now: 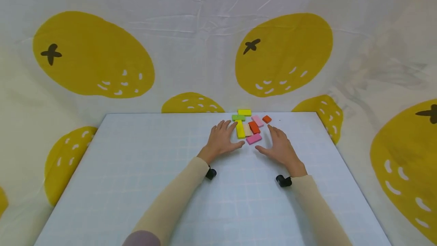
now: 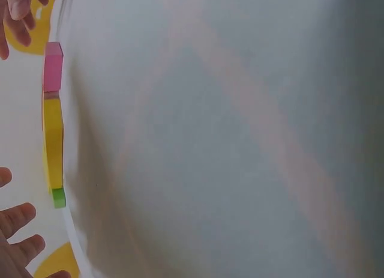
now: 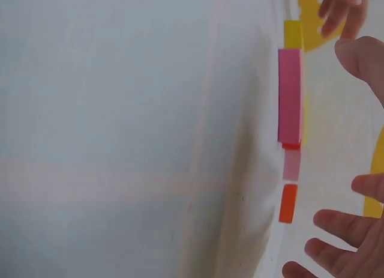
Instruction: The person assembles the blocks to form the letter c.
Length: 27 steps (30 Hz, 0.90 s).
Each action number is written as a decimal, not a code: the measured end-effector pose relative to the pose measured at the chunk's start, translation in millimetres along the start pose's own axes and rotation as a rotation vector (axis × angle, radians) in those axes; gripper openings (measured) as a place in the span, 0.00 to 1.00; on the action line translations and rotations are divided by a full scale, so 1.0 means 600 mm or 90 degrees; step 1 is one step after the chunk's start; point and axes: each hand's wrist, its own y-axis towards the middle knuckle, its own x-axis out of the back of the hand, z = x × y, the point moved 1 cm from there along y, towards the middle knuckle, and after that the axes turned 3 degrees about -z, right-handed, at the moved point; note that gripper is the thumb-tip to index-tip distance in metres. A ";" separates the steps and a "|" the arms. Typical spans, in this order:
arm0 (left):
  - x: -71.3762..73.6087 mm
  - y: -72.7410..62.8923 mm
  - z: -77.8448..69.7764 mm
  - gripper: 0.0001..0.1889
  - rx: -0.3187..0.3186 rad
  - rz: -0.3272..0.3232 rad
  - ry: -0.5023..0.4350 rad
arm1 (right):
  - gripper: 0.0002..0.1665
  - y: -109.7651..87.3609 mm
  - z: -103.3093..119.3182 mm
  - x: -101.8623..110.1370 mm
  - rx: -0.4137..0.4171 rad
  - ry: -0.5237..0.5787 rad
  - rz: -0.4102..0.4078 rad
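Note:
Flat coloured blocks lie in a loose cluster at the table's far side. My left hand (image 1: 222,139) is just left of them, fingers spread and thumb out, nearest the upright yellow block (image 1: 240,129). On the other side my right hand (image 1: 280,147) is spread too, its thumb close to the deep pink block (image 1: 253,139). Between the hands are also a pale wooden block (image 1: 247,130), a red block (image 1: 254,127) and a light pink block (image 1: 257,121). A green block (image 1: 238,117) touches the yellow one's top. Neither hand holds anything.
Another yellow block (image 1: 244,112) lies at the table's back edge, and a small orange block (image 1: 267,119) sits apart at the right. A white table (image 1: 146,177) extends toward me. Behind it hangs a cloth (image 1: 191,56) printed with yellow fruit.

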 end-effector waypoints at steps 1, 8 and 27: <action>0.000 0.003 0.002 0.49 0.000 0.002 0.003 | 0.66 0.001 0.005 -0.004 -0.001 0.007 -0.002; 0.002 0.018 0.009 0.47 -0.007 -0.002 0.011 | 0.65 0.005 0.030 -0.022 -0.024 0.030 -0.017; -0.017 0.041 0.004 0.41 -0.036 0.023 0.025 | 0.58 0.013 0.052 -0.055 -0.121 0.096 0.019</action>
